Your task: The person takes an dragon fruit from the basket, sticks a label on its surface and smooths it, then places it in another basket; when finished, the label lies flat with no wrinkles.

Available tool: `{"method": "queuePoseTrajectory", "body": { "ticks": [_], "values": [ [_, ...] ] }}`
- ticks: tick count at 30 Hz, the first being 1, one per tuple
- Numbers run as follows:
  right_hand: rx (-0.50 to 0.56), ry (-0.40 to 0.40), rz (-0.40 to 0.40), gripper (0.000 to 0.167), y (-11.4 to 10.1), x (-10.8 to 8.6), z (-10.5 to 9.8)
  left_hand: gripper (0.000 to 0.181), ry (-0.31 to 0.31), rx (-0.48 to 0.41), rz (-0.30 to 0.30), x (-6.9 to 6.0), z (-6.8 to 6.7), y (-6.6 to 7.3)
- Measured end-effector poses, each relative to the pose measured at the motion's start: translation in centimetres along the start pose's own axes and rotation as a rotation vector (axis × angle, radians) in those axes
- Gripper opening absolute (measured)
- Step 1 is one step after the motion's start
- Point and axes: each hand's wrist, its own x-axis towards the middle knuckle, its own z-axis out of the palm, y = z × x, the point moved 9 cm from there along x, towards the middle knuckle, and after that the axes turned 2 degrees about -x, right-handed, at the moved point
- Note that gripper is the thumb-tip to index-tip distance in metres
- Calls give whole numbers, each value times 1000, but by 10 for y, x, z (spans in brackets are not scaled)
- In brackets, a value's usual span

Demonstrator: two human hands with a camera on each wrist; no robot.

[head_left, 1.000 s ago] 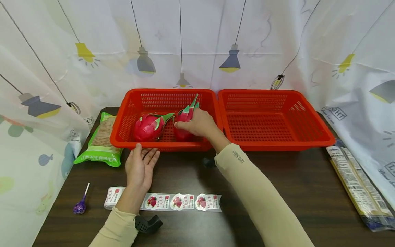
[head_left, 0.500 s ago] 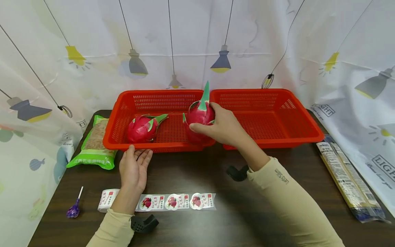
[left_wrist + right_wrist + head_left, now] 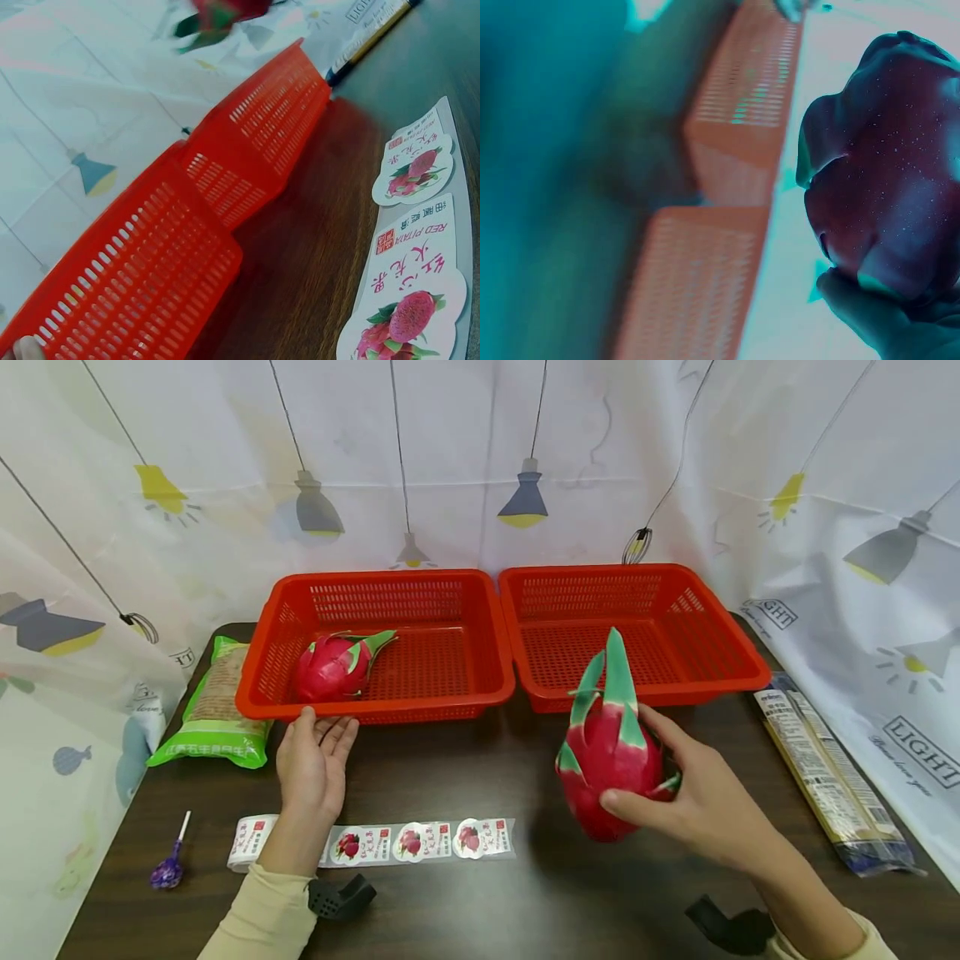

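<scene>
My right hand (image 3: 697, 802) grips a pink-red dragon fruit (image 3: 607, 760) with green leafy tips and holds it above the table, in front of the right basket. In the right wrist view the dragon fruit (image 3: 892, 165) looks large and dark, with the thumb (image 3: 855, 307) against its lower side. My left hand (image 3: 311, 768) has its palm turned up, its fingertips at the front rim of the left red basket (image 3: 375, 708). A fingertip (image 3: 28, 349) shows by that basket in the left wrist view. A second dragon fruit (image 3: 332, 668) lies inside the left basket.
Beside it stands another red basket (image 3: 637, 693). A sticker strip (image 3: 420, 843) unrolls from a roll (image 3: 251, 839) across the table. A green-edged bag (image 3: 217, 710) and a lollipop (image 3: 168, 864) lie left, flat packets (image 3: 832, 777) right. A lamp-print curtain (image 3: 465, 468) hangs behind.
My right hand has lifted the dragon fruit out of the left basket and brought it right and closer to me. The left hand stays at the basket's rim. The head view has shifted slightly.
</scene>
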Motion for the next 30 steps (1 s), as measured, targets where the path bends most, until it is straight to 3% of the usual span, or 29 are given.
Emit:
{"method": "queuePoseTrajectory", "body": {
  "ticks": [4,9,16,30],
  "values": [
    [25,-9,34,92,27,-26,9,13,3,-7,11,1,2,4],
    [9,-36,2,93,40,-36,29,8,7,-14,27,2,2,5],
    [44,-149,79,94,61,-34,56,7,0,-12,23,-1,5,1],
    [50,-228,174,92,83,-9,65,7,1,20,50,2,4,3]
  ]
}}
